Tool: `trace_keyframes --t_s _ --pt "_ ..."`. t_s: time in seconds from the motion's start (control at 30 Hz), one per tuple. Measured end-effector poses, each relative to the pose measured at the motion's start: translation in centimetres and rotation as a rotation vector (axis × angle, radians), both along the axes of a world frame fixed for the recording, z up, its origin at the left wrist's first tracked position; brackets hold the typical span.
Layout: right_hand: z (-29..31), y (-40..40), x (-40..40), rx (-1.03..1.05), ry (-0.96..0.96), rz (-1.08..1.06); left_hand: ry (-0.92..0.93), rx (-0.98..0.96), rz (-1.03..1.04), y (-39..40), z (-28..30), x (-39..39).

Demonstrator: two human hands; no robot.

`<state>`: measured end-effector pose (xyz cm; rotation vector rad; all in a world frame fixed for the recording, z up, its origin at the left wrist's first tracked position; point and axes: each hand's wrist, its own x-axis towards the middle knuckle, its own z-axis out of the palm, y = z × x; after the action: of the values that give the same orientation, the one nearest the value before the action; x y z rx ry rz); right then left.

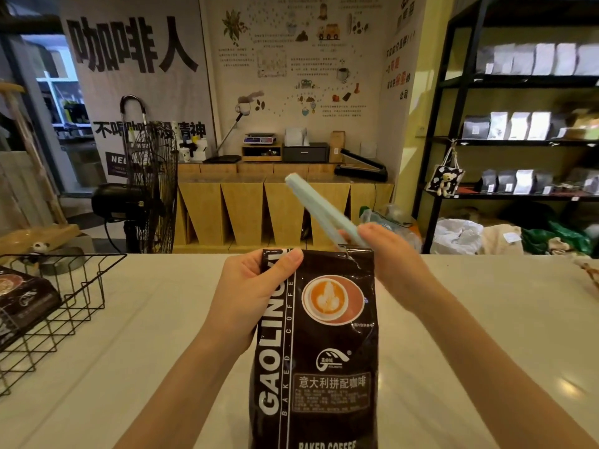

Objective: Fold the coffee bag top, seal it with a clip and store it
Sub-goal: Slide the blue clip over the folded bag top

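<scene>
A dark brown coffee bag [324, 351] with a latte picture stands upright on the pale counter [146, 335]. Its top edge is folded flat. My left hand [256, 293] grips the bag's upper left corner, thumb across the front. My right hand [385, 254] is behind the bag's upper right corner and holds a long pale green sealing clip [319, 209]. The clip points up and to the left, above the bag top, not on the fold.
A black wire basket [64, 306] stands at the counter's left with another dark coffee bag [22, 299] inside. Beyond the counter are a black floor fan [146, 176], a wooden bench with a scale and sealer, and black shelves [518, 140] of bags at right.
</scene>
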<state>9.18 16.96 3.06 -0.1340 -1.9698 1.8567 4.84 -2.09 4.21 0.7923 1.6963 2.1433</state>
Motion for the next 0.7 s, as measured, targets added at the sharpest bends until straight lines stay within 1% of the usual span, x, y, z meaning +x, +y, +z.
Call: trace_keyframes --t_s 0.1,0.23,0.3,0.43,0.53,0.63,0.7 --pt "3.4 0.6 3.4 0.102 0.063 0.013 0.014 -0.006 -0.001 0.0 0.1 0.2" --pt "4.0 -0.9 5.8 0.365 0.049 0.066 0.011 0.002 -0.006 0.0 0.1 0.4" --pt "3.7 -1.8 6.2 0.434 0.056 0.059 0.009 0.014 -0.002 -0.1 0.1 0.4" --pt "3.2 -2.6 6.4 0.454 0.081 0.049 0.042 0.006 -0.016 -0.3 0.1 0.4" --pt "3.1 -2.9 6.5 0.461 0.067 0.048 0.049 -0.019 -0.066 -0.7 0.2 0.2" --pt "3.4 -3.1 6.6 0.476 0.084 0.069 0.1 -0.055 -0.142 -1.2 0.3 0.1" --pt "3.7 -3.2 6.7 0.483 0.058 0.075 0.139 -0.063 -0.156 -1.4 0.2 0.3"
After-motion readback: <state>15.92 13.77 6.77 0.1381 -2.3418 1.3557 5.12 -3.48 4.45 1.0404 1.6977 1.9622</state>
